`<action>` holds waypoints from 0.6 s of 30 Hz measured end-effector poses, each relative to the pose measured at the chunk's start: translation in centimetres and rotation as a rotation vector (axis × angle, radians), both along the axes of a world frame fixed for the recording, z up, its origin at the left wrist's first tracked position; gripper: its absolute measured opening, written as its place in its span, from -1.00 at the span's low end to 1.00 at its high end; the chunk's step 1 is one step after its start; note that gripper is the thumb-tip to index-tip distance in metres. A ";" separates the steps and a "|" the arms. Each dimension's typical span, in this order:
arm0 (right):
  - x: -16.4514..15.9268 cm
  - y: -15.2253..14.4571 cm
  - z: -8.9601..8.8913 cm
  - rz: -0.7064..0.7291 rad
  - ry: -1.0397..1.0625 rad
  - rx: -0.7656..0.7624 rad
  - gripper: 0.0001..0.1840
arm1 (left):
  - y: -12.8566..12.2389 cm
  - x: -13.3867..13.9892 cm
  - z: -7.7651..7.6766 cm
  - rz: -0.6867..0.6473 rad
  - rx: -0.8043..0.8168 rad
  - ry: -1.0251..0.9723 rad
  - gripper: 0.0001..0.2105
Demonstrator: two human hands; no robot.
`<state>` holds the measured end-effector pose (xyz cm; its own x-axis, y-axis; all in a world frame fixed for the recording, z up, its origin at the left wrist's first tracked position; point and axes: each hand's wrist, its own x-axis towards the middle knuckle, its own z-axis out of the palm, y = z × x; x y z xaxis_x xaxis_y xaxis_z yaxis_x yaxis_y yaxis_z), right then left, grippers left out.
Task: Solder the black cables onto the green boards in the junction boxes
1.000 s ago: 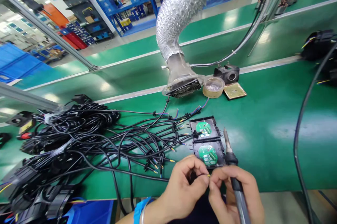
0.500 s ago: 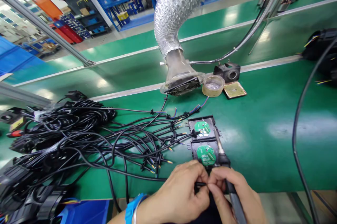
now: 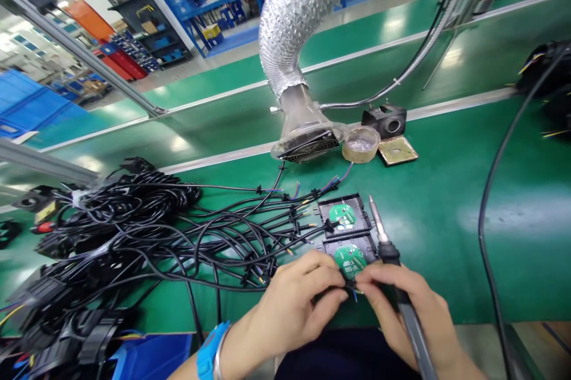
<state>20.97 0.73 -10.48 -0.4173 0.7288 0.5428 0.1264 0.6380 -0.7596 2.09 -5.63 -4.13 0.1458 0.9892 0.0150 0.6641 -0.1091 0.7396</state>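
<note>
My left hand [image 3: 307,294] is closed around the end of a black cable [image 3: 232,286] that runs in from the left. Coloured wire ends [image 3: 355,294] poke out between the two hands. A soldering iron [image 3: 401,285] rests across my right hand [image 3: 410,302], its metal tip pointing away from me. The thumb and forefinger of that hand are bent close to the wires; whether they pinch one is unclear. Just beyond my fingers lies a green round circuit board [image 3: 350,260] in a black holder [image 3: 372,241]. A second green board [image 3: 342,213] sits behind it with a cable end over it.
A heap of black cables [image 3: 134,201] covers the left of the green bench [image 3: 446,219]. At the back stand a fume extractor hood [image 3: 297,124], a round solder tub [image 3: 360,145] and a small tray [image 3: 398,151]. One thick black cord [image 3: 486,207] hangs on the right.
Both hands have moved a little away from me, nearer the front board, and slightly apart. The coloured wire ends now show between them. The iron's tip has swung right, off the holder's edge.
</note>
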 end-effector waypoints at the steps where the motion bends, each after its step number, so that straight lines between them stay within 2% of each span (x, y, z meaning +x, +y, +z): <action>1: 0.2 0.5 -0.3 0.006 -0.019 0.028 -0.66 | 0.0 0.1 -0.5 0.000 0.020 0.042 -0.86; 5: 1.3 2.2 -1.4 -0.013 -0.073 0.058 -0.64 | 0.9 0.7 -2.1 -0.015 -0.024 0.221 -0.81; 8: 1.8 2.7 -1.8 -0.014 -0.084 0.029 -0.66 | 1.8 0.9 -2.5 -0.040 -0.097 0.373 -0.82; 10: 2.1 2.8 -1.7 0.016 -0.066 0.032 -0.59 | 2.2 1.1 -2.6 -0.056 -0.131 0.443 -0.81; 13: 2.8 3.0 -0.7 0.056 -0.051 0.030 -0.52 | 2.4 1.1 -2.6 -0.049 -0.157 0.466 -0.79; 16: 3.8 3.2 0.9 0.106 -0.097 0.004 -0.59 | 2.4 1.1 -2.5 -0.038 -0.152 0.477 -0.79; 18: 4.2 3.1 1.8 0.091 -0.134 0.016 -0.67 | 2.4 1.1 -2.5 -0.046 -0.139 0.501 -0.80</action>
